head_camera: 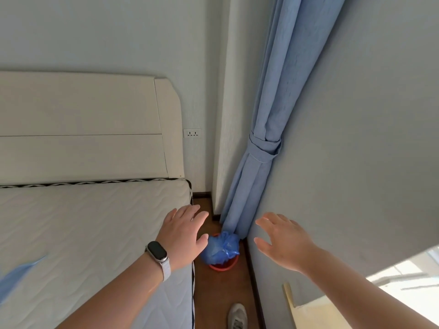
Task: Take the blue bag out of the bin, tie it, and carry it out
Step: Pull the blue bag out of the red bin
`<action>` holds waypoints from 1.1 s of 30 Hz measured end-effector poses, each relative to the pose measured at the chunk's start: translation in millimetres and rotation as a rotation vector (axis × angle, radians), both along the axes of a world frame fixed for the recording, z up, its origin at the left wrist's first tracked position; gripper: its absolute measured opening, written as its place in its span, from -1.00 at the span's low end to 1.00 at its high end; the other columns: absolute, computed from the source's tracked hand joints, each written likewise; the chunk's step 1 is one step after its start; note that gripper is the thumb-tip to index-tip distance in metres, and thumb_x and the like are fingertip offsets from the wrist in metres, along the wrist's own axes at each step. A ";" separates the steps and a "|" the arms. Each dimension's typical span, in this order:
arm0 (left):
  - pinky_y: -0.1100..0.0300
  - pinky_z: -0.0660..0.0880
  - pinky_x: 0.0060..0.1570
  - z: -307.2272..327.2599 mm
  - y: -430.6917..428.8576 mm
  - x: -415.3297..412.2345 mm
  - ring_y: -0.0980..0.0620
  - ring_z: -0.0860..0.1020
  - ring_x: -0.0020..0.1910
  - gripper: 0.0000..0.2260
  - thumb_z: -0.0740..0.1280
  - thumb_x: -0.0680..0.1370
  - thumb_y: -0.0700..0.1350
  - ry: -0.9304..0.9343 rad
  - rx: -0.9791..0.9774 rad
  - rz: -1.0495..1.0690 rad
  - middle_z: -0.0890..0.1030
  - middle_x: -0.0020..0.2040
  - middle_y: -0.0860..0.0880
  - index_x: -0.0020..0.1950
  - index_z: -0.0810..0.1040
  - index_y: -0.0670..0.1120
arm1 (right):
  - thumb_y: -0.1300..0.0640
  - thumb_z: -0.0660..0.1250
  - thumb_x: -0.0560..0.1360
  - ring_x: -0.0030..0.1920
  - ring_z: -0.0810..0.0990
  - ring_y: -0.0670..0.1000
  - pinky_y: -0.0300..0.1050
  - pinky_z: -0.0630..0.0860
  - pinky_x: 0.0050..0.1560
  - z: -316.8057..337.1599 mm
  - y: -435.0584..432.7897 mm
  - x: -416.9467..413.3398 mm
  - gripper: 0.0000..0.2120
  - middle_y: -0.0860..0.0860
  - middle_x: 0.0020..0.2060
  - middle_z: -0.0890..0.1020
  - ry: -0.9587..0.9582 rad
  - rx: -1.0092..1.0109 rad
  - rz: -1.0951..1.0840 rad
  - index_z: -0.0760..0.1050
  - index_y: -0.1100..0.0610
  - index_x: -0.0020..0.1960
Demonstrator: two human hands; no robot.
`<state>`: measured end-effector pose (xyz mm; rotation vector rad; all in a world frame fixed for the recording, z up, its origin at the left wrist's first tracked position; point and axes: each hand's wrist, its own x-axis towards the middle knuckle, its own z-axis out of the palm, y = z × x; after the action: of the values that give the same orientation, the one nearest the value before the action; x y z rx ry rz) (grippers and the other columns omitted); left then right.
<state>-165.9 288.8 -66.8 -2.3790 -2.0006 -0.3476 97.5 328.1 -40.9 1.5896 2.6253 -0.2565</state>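
Brown wooden floor (221, 288) runs in a narrow strip between the bare quilted mattress (95, 224) on my left and the pale blue wall (356, 162) on my right. At its far end, below the tied blue curtain (259, 143), stands the red bin (223, 265) with the blue bag (222, 248) bulging out of it. My left hand (183, 233) and right hand (285, 241) hang above, fingers spread, holding nothing. A white headboard (83, 129) stands behind the mattress.
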 end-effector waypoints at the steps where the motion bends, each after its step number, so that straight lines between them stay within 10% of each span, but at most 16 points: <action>1: -0.13 0.45 0.20 -5.1 6.7 -1.4 -0.14 0.50 0.24 -0.57 0.31 0.40 0.08 0.003 -0.017 0.006 0.56 0.24 -0.08 0.24 0.49 0.00 | -0.19 0.10 0.52 0.30 0.41 0.02 -0.06 0.37 0.26 -5.1 8.3 -0.7 -0.50 -0.06 0.34 0.41 0.002 -0.013 -0.004 0.29 -0.01 0.40; 21: -0.13 0.30 0.32 -101.8 150.4 -10.4 -0.13 0.41 0.36 -0.58 0.28 0.51 0.08 0.061 -0.280 -0.095 0.48 0.36 -0.10 0.33 0.43 -0.02 | -0.10 0.12 0.51 0.17 0.48 0.08 -0.01 0.45 0.12 -133.3 152.4 -36.1 -0.63 0.01 0.16 0.52 0.060 -0.197 -0.063 0.43 0.05 0.22; 33: -0.07 0.37 0.23 -261.9 194.9 -29.5 -0.15 0.46 0.27 -0.57 0.30 0.43 0.04 -0.090 -0.524 -0.083 0.53 0.26 -0.10 0.27 0.45 -0.05 | -0.03 0.21 0.47 0.12 0.51 0.13 0.04 0.49 0.05 -266.5 180.0 -58.8 -0.65 0.05 0.14 0.52 -0.005 -0.383 -0.169 0.45 0.10 0.19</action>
<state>-195.4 483.6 -328.8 -2.7866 -2.2648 0.0899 38.6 508.1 -307.3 1.6632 2.2587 -0.7132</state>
